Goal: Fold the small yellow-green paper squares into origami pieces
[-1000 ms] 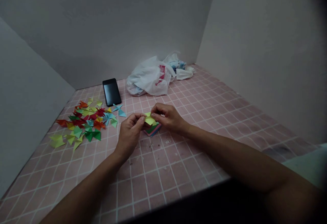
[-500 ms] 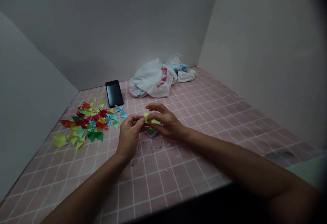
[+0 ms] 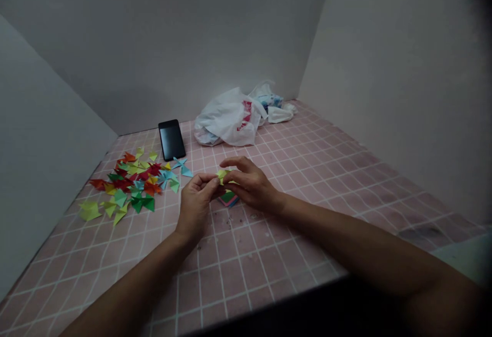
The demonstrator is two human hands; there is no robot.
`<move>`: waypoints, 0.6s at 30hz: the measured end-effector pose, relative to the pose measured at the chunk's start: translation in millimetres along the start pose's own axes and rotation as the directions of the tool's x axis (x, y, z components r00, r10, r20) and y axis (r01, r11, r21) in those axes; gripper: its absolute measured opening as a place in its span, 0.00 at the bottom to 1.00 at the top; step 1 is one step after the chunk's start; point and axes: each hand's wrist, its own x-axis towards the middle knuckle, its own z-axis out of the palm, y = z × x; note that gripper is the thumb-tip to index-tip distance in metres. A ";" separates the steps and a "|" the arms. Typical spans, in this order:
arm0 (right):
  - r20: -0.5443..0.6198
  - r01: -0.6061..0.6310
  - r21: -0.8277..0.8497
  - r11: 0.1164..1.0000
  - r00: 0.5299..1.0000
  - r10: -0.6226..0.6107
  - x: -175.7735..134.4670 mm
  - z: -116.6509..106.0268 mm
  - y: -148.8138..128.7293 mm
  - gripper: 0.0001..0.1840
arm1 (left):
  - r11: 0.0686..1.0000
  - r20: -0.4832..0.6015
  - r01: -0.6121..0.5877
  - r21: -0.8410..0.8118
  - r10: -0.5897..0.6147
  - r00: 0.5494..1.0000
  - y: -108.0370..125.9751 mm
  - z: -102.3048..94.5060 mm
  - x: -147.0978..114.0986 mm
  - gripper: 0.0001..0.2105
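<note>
A small piece of yellow paper [image 3: 223, 174] is held between my two hands above the table. My left hand [image 3: 196, 201] pinches its left side between thumb and fingers. My right hand [image 3: 249, 183] grips the right side with thumb and fingers, its index finger raised and bent over the top. The fingers cover much of the paper, so its folds are hard to make out. Just under the hands lies a stack of coloured paper squares [image 3: 229, 199], partly hidden, with green on top and pink and blue at the edges.
Several folded paper shapes [image 3: 138, 204] in green, yellow, red, orange and blue lie spread at the left. Behind them a black phone [image 3: 171, 140] rests on the pink tiled cloth [image 3: 265, 260]. A white plastic bag [image 3: 226, 116] and another bundle [image 3: 280, 115] sit by the back wall.
The fingers of my right hand have shifted slightly on the yellow paper, and more of it shows between the hands. My left hand stays nearly still.
</note>
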 end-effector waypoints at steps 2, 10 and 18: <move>-0.024 -0.052 0.046 0.998 0.998 0.053 0.1 -0.3 -2.1 0.03 | 1.000 0.004 -0.020 0.003 0.020 1.000 -0.6 0.4 -0.6 0.11; -0.125 -0.321 0.293 0.900 0.921 0.369 -0.8 4.4 -7.4 0.03 | 0.994 0.011 -0.094 0.052 0.094 0.996 2.9 4.6 -5.6 0.10; 0.043 -0.548 0.562 0.620 0.768 0.639 -3.1 10.4 -14.1 0.06 | 0.984 0.023 -0.136 0.117 0.134 0.991 1.4 5.8 -8.7 0.09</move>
